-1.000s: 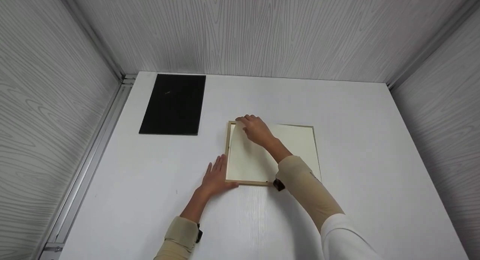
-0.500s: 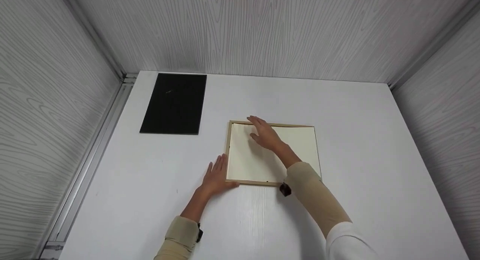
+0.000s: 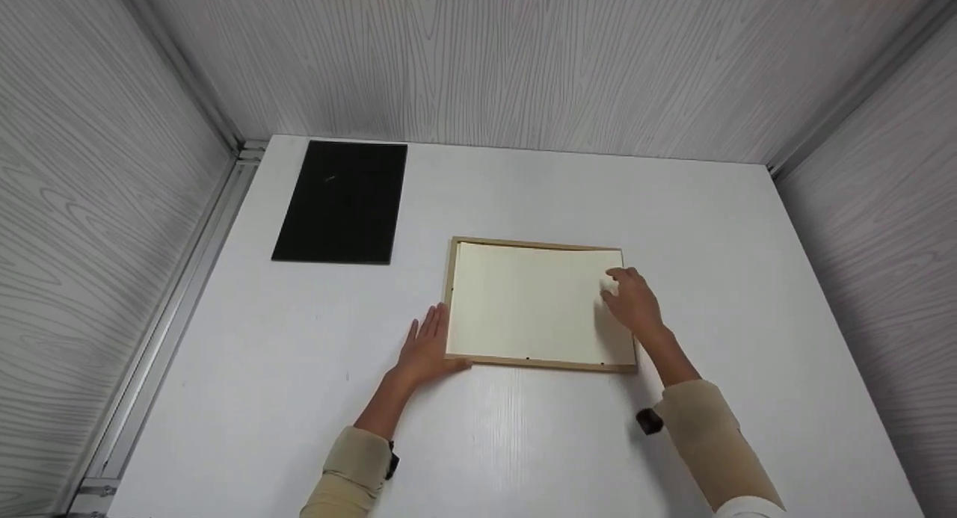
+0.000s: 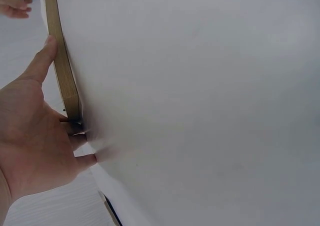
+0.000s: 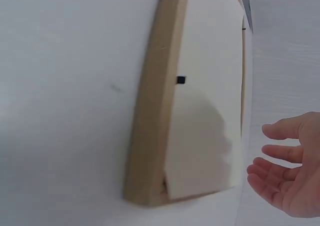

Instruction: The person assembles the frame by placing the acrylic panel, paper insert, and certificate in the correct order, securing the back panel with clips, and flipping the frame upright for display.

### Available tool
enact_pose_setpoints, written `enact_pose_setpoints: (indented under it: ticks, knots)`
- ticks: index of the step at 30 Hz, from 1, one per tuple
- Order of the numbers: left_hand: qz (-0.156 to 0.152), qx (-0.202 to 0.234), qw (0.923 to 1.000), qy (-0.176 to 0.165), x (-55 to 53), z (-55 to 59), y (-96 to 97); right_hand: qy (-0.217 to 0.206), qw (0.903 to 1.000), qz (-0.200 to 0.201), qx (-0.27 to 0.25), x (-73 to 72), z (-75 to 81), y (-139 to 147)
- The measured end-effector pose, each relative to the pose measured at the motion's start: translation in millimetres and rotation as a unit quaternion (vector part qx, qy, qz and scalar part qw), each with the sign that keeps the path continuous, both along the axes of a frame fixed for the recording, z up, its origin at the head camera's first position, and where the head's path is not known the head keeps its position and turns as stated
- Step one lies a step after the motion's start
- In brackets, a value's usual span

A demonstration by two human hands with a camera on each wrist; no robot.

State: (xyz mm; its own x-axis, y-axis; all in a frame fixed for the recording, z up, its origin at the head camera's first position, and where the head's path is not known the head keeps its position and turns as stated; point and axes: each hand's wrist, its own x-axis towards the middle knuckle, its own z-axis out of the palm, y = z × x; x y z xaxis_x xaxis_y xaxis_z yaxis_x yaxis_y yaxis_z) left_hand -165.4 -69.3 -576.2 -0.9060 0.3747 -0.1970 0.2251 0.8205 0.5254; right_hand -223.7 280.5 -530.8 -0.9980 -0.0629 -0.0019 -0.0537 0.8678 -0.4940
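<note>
Right hand (image 3: 634, 306), fingers apart, has shifted off the far edge, leaving the cream sheet (image 3: 531, 305) below it apparently seated in the wooden frame (image 5: 152, 96), whose corner sits between left hand (image 3: 423, 356) thumb and straight fingers.

Cream sheet (image 5: 210, 61) inside a wooden frame (image 5: 155, 86) — bent fingers (image 5: 282, 153) apart from both.

I wear tan sleeves (image 3: 721, 451), each with a small black block (image 3: 649, 421) by its cuff (image 3: 359, 452) (a white sleeve (image 3: 750, 507) tops the right).
</note>
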Motion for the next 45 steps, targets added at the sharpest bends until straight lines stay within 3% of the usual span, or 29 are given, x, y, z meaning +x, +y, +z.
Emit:
enact_pose_setpoints:
  ticks: [5, 9, 18, 25, 32, 36, 41, 45]
  knots:
    - [-0.005, -0.008, 1.0000, 0.000, 0.8, -1.9, 0.5, -0.030, 0.9976, -0.057, -0.028, 33.0, -13.1, 25]
    - [0.000, 0.002, 1.0000, 0.003, 1.5, -1.8, 0.0, -0.046, 0.9936, -0.075, -0.070, 48.5, -21.5, 33]
    - [-0.004, 0.001, 1.0000, 0.003, 0.3, -0.1, -1.1, -0.053, 0.9824, -0.105, -0.145, 52.8, -28.8, 34]
    - [-0.007, 0.003, 1.0000, 0.000, -0.2, -0.2, -1.4, -0.043, 0.9804, -0.120, -0.151, 52.8, -33.3, 30]
    - [-0.006, -0.001, 1.0000, 0.001, -1.2, -1.8, -2.1, -0.005, 0.9917, -0.079, -0.101, 55.1, -37.2, 29]
    - [-0.005, 0.000, 1.0000, -0.001, -1.4, -2.0, -1.9, 0.024, 0.9984, -0.029, -0.041, 59.2, -38.6, 29]
    - [0.001, -0.019, 0.9998, 0.006, -0.2, -2.7, -0.8, -0.023, 0.9981, 0.053, 0.024, 73.6, -39.8, 31]
    - [0.007, -0.030, 0.9992, 0.024, 1.6, -2.5, 0.0, -0.062, 0.9938, 0.075, 0.054, 84.3, -41.1, 33]
